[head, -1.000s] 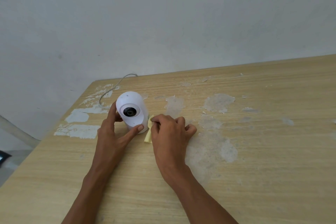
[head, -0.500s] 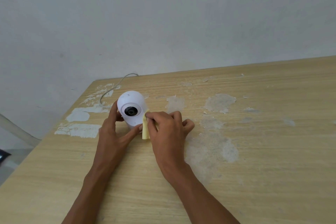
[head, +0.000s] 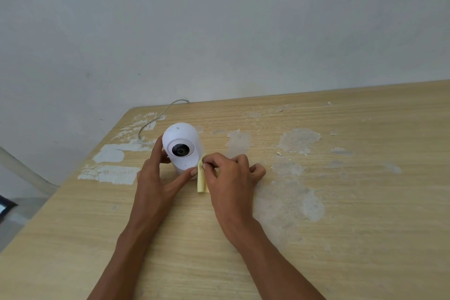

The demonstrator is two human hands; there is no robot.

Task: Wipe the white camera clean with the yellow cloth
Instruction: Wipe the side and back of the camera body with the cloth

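The white camera (head: pixel 181 147), a rounded body with a dark lens facing me, stands upright on the wooden table (head: pixel 316 226). My left hand (head: pixel 158 178) holds it, fingers behind its left side and thumb across its lower front. My right hand (head: pixel 231 178) pinches the small yellow cloth (head: pixel 201 181) between thumb and fingers. The cloth's top edge touches the camera's lower right side, and the rest hangs down to the table.
A thin grey cable (head: pixel 155 117) runs from behind the camera over the table's far edge. The tabletop has worn pale patches (head: pixel 299 140). A plain grey wall (head: pixel 219 31) rises behind, and the table's left edge drops off toward the floor.
My right hand has carried the cloth left from beside the camera until it touches the camera's lower right side. The left hand and the camera have stayed in place.
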